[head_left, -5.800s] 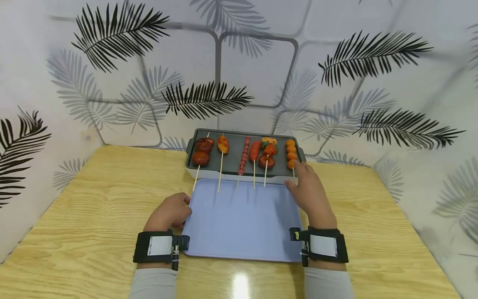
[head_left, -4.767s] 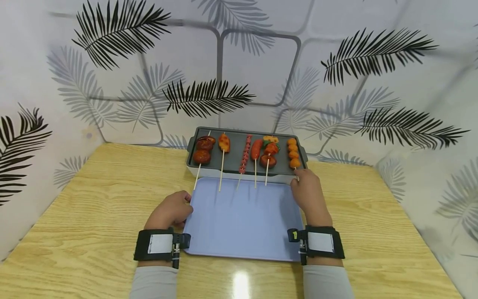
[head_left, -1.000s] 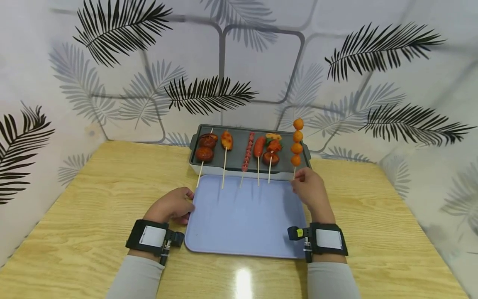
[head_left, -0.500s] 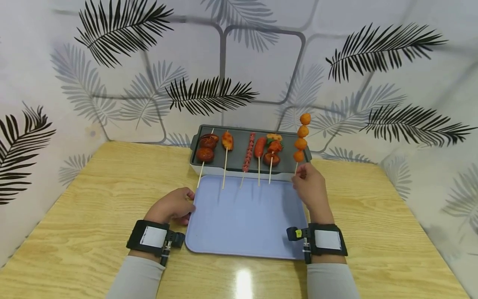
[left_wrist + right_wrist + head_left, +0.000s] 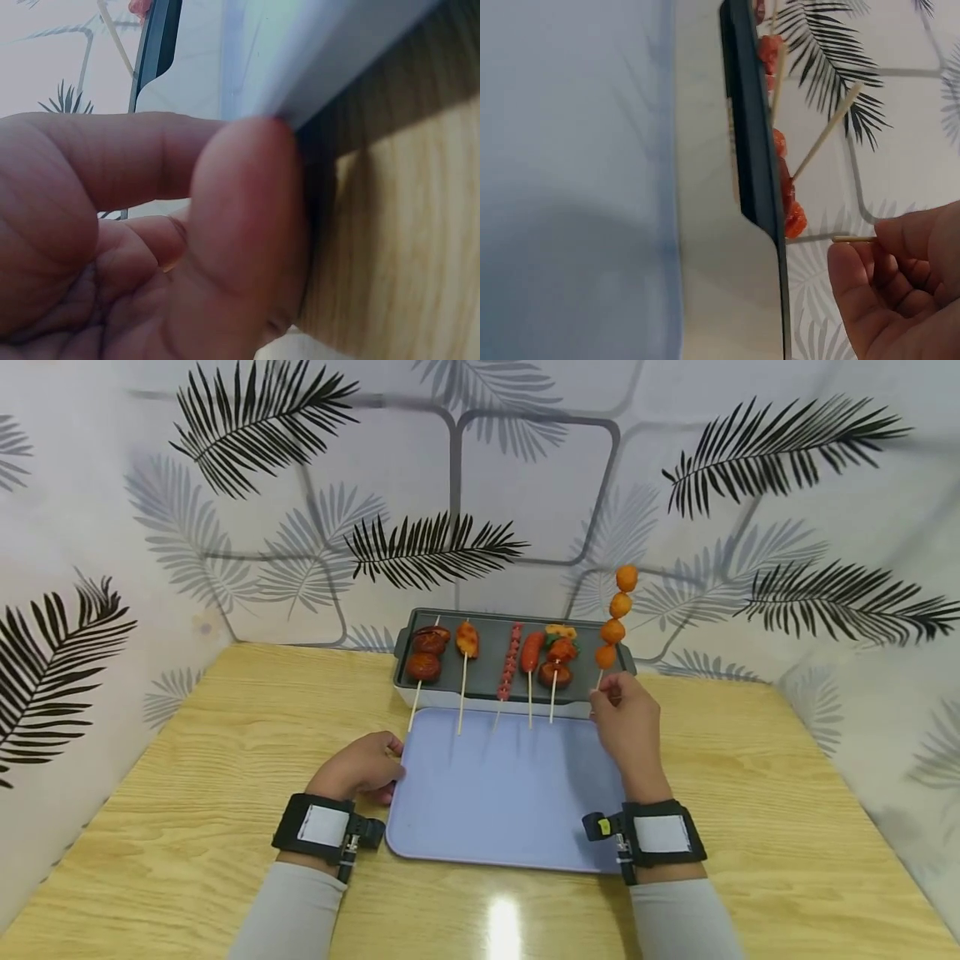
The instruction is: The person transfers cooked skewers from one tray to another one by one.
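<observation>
My right hand [image 5: 630, 718] pinches the lower stick of a skewer of orange balls [image 5: 612, 631] between thumb and fingertips. The skewer is raised above the right end of the grey griddle [image 5: 487, 664], its top leaning right. In the right wrist view the end of the stick [image 5: 853, 239] pokes out from between thumb and finger. My left hand [image 5: 360, 764] grips the left edge of the pale blue tray [image 5: 510, 802]. In the left wrist view the thumb [image 5: 244, 202] and index finger meet at the tray's side wall [image 5: 330, 60], close over the wood.
Other skewers lie on the griddle: brown round pieces [image 5: 423, 667], a yellow-orange piece [image 5: 467, 639], a thin pink one [image 5: 509, 664], a red sausage [image 5: 532, 652] and a mixed one [image 5: 558, 660]. Their sticks overhang the tray's far edge. A patterned cloth [image 5: 300, 460] stands behind the wooden table [image 5: 262, 718].
My right hand reached the orange-ball skewer, took hold of its stick and lifted it off the griddle. Since then it has risen further and tilted right. My left hand stays at the tray's edge.
</observation>
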Demonstrator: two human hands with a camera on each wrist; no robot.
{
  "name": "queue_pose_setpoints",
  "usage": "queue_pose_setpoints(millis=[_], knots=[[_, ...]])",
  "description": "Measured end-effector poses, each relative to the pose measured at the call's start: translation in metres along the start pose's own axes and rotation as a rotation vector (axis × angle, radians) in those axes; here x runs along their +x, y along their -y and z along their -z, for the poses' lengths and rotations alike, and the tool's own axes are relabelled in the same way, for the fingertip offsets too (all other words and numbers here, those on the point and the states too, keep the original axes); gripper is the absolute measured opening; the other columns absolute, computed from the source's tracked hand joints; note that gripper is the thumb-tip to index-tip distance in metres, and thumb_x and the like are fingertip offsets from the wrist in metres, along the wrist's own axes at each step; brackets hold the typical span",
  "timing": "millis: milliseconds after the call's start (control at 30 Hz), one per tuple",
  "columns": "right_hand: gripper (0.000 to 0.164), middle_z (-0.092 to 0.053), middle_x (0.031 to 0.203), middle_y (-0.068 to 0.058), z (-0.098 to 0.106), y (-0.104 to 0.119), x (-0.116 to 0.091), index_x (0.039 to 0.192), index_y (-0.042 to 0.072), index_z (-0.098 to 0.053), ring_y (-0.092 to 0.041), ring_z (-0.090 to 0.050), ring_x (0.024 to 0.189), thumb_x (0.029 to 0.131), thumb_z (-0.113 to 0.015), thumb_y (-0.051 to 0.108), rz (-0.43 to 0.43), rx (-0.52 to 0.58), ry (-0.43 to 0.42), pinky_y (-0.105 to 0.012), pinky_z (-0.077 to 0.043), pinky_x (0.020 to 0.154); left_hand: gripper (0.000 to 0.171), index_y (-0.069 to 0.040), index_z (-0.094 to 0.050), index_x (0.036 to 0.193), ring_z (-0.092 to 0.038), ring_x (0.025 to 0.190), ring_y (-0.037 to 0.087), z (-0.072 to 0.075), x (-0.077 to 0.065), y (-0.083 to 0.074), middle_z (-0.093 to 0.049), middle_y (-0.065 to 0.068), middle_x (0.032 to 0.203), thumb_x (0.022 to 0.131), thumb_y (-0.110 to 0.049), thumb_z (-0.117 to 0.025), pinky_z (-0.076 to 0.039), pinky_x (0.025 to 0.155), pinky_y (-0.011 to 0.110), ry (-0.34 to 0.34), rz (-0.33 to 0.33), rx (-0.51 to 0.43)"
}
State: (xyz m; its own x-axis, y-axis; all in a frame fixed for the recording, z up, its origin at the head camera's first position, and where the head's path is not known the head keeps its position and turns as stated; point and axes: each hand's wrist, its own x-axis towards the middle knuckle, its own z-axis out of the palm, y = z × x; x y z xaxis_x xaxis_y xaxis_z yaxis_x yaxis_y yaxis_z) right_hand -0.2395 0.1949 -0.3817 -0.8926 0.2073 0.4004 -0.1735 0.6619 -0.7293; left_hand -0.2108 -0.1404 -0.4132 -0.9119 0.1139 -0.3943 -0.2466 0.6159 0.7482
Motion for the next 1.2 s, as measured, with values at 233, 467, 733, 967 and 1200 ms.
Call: queue_pose_setpoints(millis=[233, 467, 733, 967, 1200], knots=[[0.006, -0.06, 0.082, -0.016, 0.001, -0.012, -0.008, 0.093, 0.0, -0.057, -0.029, -0.053, 0.072, 0.095, -0.061, 0.004, 0.096, -0.11, -0.022, -0.036, -0.042, 0.06, 0.032, 0.003, -0.052, 0.122, -0.056, 0.057, 0.018, 0.001, -0.001, 0.0, -0.057, 0.014, 0.082, 0.091, 0.0, -0.059, -0.052, 0.053, 0.027, 0.0, 0.004, -0.014], [0.004, -0.062, 0.078, -0.013, 0.008, -0.014, -0.018, 0.094, 0.001, -0.057, -0.026, -0.053, 0.067, 0.093, -0.061, 0.004, 0.123, -0.117, 0.055, -0.033, -0.042, 0.055, 0.032, 0.002, -0.052, 0.122, -0.056, 0.058, 0.018, 0.002, 0.0, 0.002, -0.056, 0.014, 0.082, 0.091, 0.0, -0.058, -0.052, 0.054, 0.027, 0.004, 0.007, -0.012], [0.006, -0.064, 0.081, -0.013, 0.022, -0.005, -0.029, 0.095, 0.002, -0.057, -0.024, -0.057, 0.068, 0.093, -0.062, 0.003, 0.141, -0.148, 0.118, -0.032, -0.045, 0.054, 0.03, 0.002, -0.053, 0.121, -0.056, 0.059, 0.019, 0.002, -0.001, 0.001, -0.056, 0.014, 0.082, 0.091, 0.0, -0.057, -0.052, 0.054, 0.027, -0.003, -0.004, 0.017], [0.01, -0.06, 0.079, -0.012, 0.035, -0.003, -0.044, 0.098, 0.0, -0.055, -0.024, -0.054, 0.066, 0.091, -0.063, 0.002, 0.111, -0.175, 0.168, -0.031, -0.043, 0.054, 0.032, 0.004, -0.051, 0.122, -0.056, 0.06, 0.018, 0.0, -0.003, -0.002, -0.056, 0.014, 0.084, 0.09, 0.001, -0.055, -0.052, 0.053, 0.026, 0.005, -0.01, 0.017], [0.01, -0.06, 0.077, -0.01, 0.045, -0.007, -0.06, 0.098, -0.001, -0.056, -0.02, -0.054, 0.063, 0.091, -0.063, 0.002, 0.067, -0.182, 0.228, -0.028, -0.043, 0.053, 0.031, 0.004, -0.051, 0.121, -0.057, 0.062, 0.02, -0.002, -0.003, -0.003, -0.056, 0.015, 0.085, 0.091, 0.001, -0.055, -0.053, 0.053, 0.026, 0.009, -0.005, 0.002]])
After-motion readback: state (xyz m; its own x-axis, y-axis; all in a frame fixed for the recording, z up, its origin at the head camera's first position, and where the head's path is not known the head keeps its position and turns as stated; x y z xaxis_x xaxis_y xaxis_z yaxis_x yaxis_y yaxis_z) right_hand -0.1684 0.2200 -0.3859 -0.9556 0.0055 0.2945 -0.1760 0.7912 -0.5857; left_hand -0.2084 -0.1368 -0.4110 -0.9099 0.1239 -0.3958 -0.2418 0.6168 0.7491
